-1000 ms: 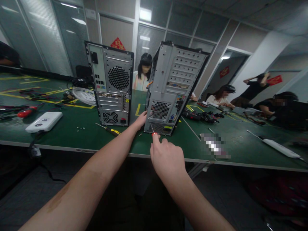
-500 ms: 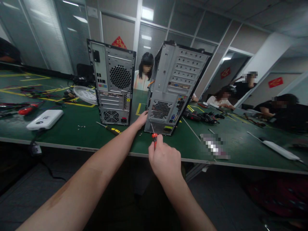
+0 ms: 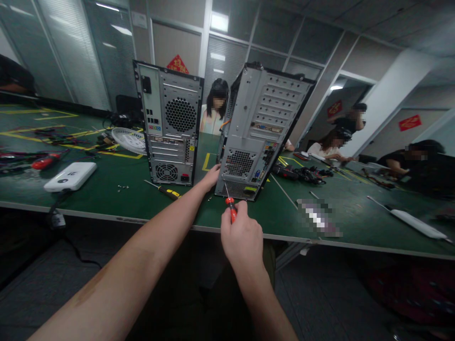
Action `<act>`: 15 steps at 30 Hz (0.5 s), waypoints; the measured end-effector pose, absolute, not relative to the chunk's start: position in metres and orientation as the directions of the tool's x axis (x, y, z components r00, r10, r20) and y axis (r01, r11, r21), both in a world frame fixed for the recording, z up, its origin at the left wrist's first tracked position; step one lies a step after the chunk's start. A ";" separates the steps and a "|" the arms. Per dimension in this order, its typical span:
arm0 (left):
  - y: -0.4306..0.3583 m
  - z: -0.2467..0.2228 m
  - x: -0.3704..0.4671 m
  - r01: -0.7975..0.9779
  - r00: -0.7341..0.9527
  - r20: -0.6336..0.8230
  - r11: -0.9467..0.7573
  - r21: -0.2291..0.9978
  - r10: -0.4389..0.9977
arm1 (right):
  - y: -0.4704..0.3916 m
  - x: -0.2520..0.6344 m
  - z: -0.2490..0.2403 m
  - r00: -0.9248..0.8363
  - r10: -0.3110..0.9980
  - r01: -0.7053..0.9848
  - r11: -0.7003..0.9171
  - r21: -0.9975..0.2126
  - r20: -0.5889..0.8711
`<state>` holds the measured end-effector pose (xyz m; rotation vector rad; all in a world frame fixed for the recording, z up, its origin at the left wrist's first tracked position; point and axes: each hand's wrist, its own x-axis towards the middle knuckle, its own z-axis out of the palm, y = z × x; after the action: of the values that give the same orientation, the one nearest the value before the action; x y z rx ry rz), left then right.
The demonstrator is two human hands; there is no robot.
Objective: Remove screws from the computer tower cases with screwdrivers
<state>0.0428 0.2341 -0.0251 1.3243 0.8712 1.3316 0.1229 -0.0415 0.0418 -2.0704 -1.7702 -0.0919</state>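
A grey computer case (image 3: pixel 245 123) stands upright on the green table, its back panel facing me and its top leaning right in view. My left hand (image 3: pixel 212 176) rests against the lower left side of that case, its fingers mostly hidden. My right hand (image 3: pixel 243 232) is closed round the red and black handle of a screwdriver (image 3: pixel 230 202). The screwdriver's thin shaft points up at the lower left corner of the back panel; whether its tip sits in a screw is too small to tell. To the left stands a second computer case (image 3: pixel 172 109).
A yellow and black screwdriver (image 3: pixel 170 192) lies before the left case, near small screws (image 3: pixel 123 188). A white boxy device (image 3: pixel 71 176) with a cable and a white basket (image 3: pixel 128 140) are at left. On the right are black cables (image 3: pixel 305 175) and a white-handled tool (image 3: pixel 415 222). Several people sit or stand beyond.
My right hand's grip has shifted on the screwdriver, and more of the red handle shows. My left hand stays at the case's side. The view has moved slightly.
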 end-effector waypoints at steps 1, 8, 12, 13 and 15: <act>0.234 -0.025 0.043 -0.163 0.123 0.241 -0.220 0.962 0.963 | -0.042 0.122 0.041 0.201 0.929 0.950 -0.107 -0.292 0.312; 0.233 -0.024 0.043 -0.163 0.132 0.237 -0.215 0.963 0.962 | -0.039 0.133 0.035 0.308 0.907 0.789 -0.076 -0.610 0.286; 0.231 -0.023 0.043 -0.174 0.126 0.246 -0.223 0.959 0.961 | -0.038 0.139 0.031 0.362 0.893 0.717 -0.082 -0.693 0.269; 0.231 -0.023 0.043 -0.180 0.129 0.246 -0.221 0.958 0.961 | -0.037 0.139 0.029 0.365 0.890 0.705 -0.072 -0.706 0.274; 0.230 -0.022 0.043 -0.193 0.141 0.242 -0.213 0.958 0.960 | -0.033 0.138 0.024 0.344 0.887 0.685 -0.013 -0.729 0.307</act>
<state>0.0431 0.2303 -0.0223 1.3124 0.8390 1.3282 0.1375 -0.0325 0.0243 -1.7556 -1.4019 0.2991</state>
